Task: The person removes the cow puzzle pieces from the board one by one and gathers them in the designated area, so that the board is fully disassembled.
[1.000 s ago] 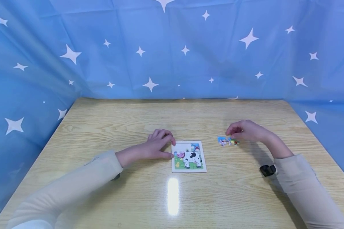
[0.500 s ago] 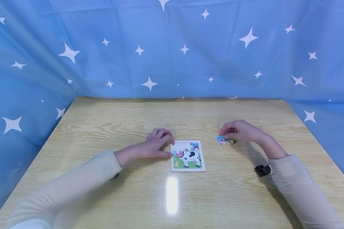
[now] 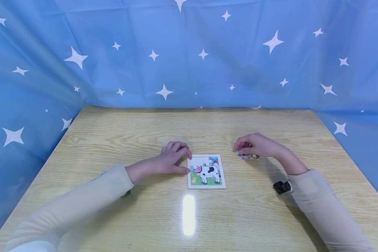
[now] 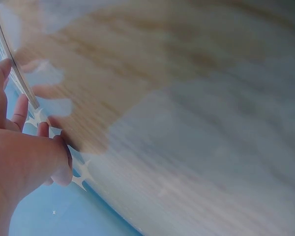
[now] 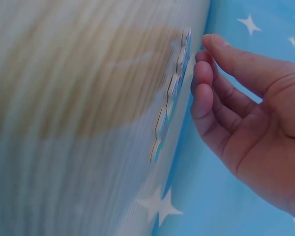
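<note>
A square jigsaw puzzle (image 3: 207, 187) in a white-bordered tray shows a cow, with a blank pale area at its upper left. My left hand (image 3: 167, 162) lies at the tray's left side, thumb and index finger touching its edge. In the left wrist view, fingertips of the left hand (image 4: 19, 142) meet the tray's thin edge (image 4: 19, 73). Several loose jigsaw pieces (image 3: 254, 156) lie to the right of the tray. Over them hovers my right hand (image 3: 258, 145), fingers loosely bent. The right wrist view has the jigsaw pieces (image 5: 171, 96) lying flat, apart from the right hand (image 5: 250, 103).
The wood-grain table (image 3: 138, 217) carries a bright light reflection in front of the tray. A blue cloth with white stars (image 3: 195, 77) hangs behind the table and down its sides. A dark strap (image 3: 281, 187) sits at the right wrist.
My right hand has moved left across the loose jigsaw pieces and now covers part of them from view. The left hand stays at the tray's edge; the tray has not moved noticeably.
</note>
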Demonstrator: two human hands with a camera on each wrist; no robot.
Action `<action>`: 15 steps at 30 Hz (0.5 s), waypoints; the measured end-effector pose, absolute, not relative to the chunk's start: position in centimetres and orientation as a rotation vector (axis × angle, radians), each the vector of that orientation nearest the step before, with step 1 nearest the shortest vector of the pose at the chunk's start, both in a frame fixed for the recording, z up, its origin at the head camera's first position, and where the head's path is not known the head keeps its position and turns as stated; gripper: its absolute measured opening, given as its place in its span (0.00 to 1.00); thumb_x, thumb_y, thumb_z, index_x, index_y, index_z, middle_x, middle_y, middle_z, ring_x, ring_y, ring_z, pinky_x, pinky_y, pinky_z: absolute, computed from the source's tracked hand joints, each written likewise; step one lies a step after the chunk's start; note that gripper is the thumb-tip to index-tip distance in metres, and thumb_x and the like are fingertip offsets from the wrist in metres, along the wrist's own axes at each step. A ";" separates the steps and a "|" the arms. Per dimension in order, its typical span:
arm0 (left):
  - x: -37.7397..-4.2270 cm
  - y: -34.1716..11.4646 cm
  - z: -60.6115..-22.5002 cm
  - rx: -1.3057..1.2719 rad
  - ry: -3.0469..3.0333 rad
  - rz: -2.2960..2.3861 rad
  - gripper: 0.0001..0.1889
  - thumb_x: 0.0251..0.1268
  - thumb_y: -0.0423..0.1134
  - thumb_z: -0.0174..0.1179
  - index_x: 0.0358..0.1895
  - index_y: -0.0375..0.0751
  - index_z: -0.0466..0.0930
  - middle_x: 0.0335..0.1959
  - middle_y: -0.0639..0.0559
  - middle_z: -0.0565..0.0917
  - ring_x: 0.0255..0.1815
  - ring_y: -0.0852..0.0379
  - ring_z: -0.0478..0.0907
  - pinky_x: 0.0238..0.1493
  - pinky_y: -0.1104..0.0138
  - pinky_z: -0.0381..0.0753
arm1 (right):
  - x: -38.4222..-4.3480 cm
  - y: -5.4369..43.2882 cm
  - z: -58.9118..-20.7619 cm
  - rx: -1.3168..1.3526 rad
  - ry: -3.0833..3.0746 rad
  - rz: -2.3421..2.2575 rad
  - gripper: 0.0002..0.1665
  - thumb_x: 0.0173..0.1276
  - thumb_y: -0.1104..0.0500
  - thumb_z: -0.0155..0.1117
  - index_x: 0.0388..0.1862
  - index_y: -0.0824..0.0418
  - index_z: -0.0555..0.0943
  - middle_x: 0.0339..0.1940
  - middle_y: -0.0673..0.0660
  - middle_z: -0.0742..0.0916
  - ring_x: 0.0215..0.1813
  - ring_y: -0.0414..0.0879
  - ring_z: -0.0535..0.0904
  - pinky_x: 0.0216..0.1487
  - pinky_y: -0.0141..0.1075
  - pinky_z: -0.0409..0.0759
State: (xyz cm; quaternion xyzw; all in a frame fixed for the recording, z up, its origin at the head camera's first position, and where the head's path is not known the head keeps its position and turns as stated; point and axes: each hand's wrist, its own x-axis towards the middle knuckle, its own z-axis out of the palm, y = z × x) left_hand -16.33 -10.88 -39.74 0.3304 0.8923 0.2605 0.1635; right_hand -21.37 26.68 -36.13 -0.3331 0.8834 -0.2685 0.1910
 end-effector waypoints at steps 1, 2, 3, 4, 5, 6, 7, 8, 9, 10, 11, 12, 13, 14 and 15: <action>-16.3 -10.9 -39.7 0.943 2.543 0.742 0.20 0.76 0.49 0.70 0.63 0.49 0.76 0.79 0.37 0.64 0.80 0.32 0.54 0.70 0.44 0.59 | -21.4 26.5 -36.1 -0.941 2.481 -0.752 0.06 0.81 0.65 0.69 0.52 0.62 0.89 0.36 0.46 0.88 0.33 0.42 0.79 0.37 0.37 0.78; -16.3 -10.9 -39.7 0.944 2.543 0.742 0.20 0.76 0.49 0.70 0.62 0.49 0.76 0.79 0.37 0.64 0.80 0.32 0.54 0.70 0.43 0.59 | -21.4 26.3 -36.1 -0.945 2.480 -0.751 0.06 0.81 0.65 0.69 0.52 0.62 0.89 0.36 0.45 0.88 0.34 0.42 0.80 0.39 0.37 0.78; -16.3 -10.9 -39.6 0.946 2.540 0.744 0.20 0.76 0.49 0.70 0.62 0.49 0.76 0.79 0.36 0.64 0.80 0.32 0.54 0.70 0.43 0.59 | -21.4 26.2 -36.1 -0.949 2.476 -0.755 0.06 0.81 0.65 0.69 0.52 0.62 0.89 0.37 0.46 0.89 0.35 0.42 0.81 0.40 0.37 0.79; -16.3 -10.8 -39.6 0.948 2.539 0.744 0.20 0.76 0.49 0.70 0.62 0.49 0.76 0.80 0.36 0.64 0.80 0.32 0.54 0.70 0.43 0.59 | -21.4 26.0 -36.1 -0.950 2.472 -0.760 0.06 0.80 0.65 0.70 0.52 0.62 0.89 0.37 0.46 0.89 0.36 0.42 0.81 0.41 0.37 0.79; -16.4 -10.8 -39.6 0.950 2.537 0.746 0.20 0.76 0.49 0.70 0.62 0.49 0.75 0.80 0.36 0.64 0.80 0.32 0.54 0.70 0.43 0.59 | -21.3 25.9 -36.1 -0.955 2.467 -0.765 0.06 0.80 0.65 0.70 0.52 0.62 0.89 0.37 0.46 0.89 0.36 0.42 0.82 0.41 0.37 0.80; -16.4 -10.8 -39.7 0.953 2.537 0.743 0.20 0.76 0.49 0.70 0.62 0.49 0.75 0.80 0.36 0.64 0.80 0.32 0.54 0.70 0.43 0.59 | -21.3 25.7 -36.1 -0.956 2.461 -0.771 0.06 0.80 0.65 0.70 0.52 0.62 0.89 0.37 0.46 0.89 0.36 0.43 0.82 0.41 0.37 0.80; -16.4 -10.8 -39.7 0.953 2.537 0.743 0.20 0.76 0.49 0.70 0.62 0.48 0.75 0.80 0.35 0.64 0.80 0.32 0.54 0.70 0.42 0.59 | -21.3 25.6 -36.0 -0.961 2.456 -0.776 0.06 0.80 0.65 0.70 0.52 0.62 0.89 0.37 0.46 0.89 0.36 0.43 0.82 0.41 0.37 0.80; -16.4 -10.8 -39.7 0.953 2.537 0.743 0.20 0.76 0.49 0.70 0.62 0.48 0.75 0.80 0.35 0.63 0.80 0.32 0.54 0.70 0.42 0.59 | -21.3 25.4 -36.0 -0.967 2.451 -0.779 0.06 0.80 0.65 0.70 0.52 0.62 0.89 0.37 0.46 0.89 0.36 0.43 0.82 0.41 0.37 0.80; -16.4 -10.7 -39.8 0.952 2.537 0.742 0.20 0.76 0.49 0.70 0.62 0.48 0.75 0.80 0.35 0.63 0.80 0.32 0.54 0.70 0.42 0.59 | -21.3 25.2 -36.0 -0.974 2.448 -0.779 0.06 0.80 0.65 0.70 0.52 0.62 0.89 0.38 0.46 0.89 0.36 0.43 0.82 0.42 0.37 0.80; -16.4 -10.7 -39.8 0.950 2.539 0.742 0.20 0.76 0.49 0.70 0.62 0.48 0.76 0.80 0.35 0.64 0.80 0.32 0.54 0.71 0.42 0.59 | -21.3 25.1 -36.0 -0.984 2.445 -0.781 0.06 0.80 0.65 0.70 0.52 0.62 0.89 0.38 0.46 0.89 0.37 0.43 0.82 0.42 0.38 0.81; -16.4 -10.8 -39.8 0.948 2.540 0.743 0.20 0.76 0.49 0.70 0.62 0.49 0.76 0.80 0.36 0.64 0.80 0.32 0.54 0.71 0.41 0.59 | -21.3 24.9 -36.0 -0.995 2.443 -0.779 0.06 0.80 0.65 0.70 0.52 0.62 0.89 0.38 0.46 0.89 0.37 0.43 0.83 0.43 0.38 0.81; -16.4 -10.8 -39.8 0.945 2.542 0.743 0.20 0.76 0.49 0.70 0.62 0.49 0.76 0.80 0.36 0.64 0.80 0.32 0.54 0.71 0.41 0.59 | -21.4 24.7 -36.0 -1.005 2.443 -0.776 0.06 0.80 0.65 0.70 0.51 0.61 0.89 0.38 0.46 0.89 0.37 0.43 0.83 0.43 0.38 0.81; -16.4 -10.8 -39.9 0.944 2.543 0.745 0.20 0.76 0.49 0.70 0.62 0.49 0.76 0.80 0.36 0.64 0.80 0.32 0.54 0.71 0.41 0.59 | -21.4 24.6 -36.1 -1.011 2.445 -0.772 0.06 0.80 0.65 0.70 0.51 0.61 0.89 0.38 0.47 0.89 0.37 0.43 0.83 0.43 0.38 0.81; -16.5 -10.8 -39.9 0.944 2.545 0.744 0.20 0.76 0.49 0.70 0.62 0.49 0.76 0.80 0.36 0.64 0.80 0.32 0.54 0.71 0.41 0.59 | -21.4 24.5 -36.1 -1.018 2.444 -0.770 0.06 0.80 0.66 0.69 0.51 0.61 0.89 0.38 0.47 0.89 0.37 0.43 0.83 0.43 0.38 0.81; -16.5 -10.8 -39.9 0.944 2.545 0.744 0.20 0.76 0.49 0.70 0.62 0.49 0.76 0.80 0.36 0.64 0.80 0.32 0.54 0.71 0.41 0.59 | -21.5 24.3 -36.1 -1.024 2.445 -0.768 0.06 0.80 0.66 0.69 0.51 0.62 0.89 0.38 0.47 0.89 0.37 0.44 0.83 0.43 0.38 0.81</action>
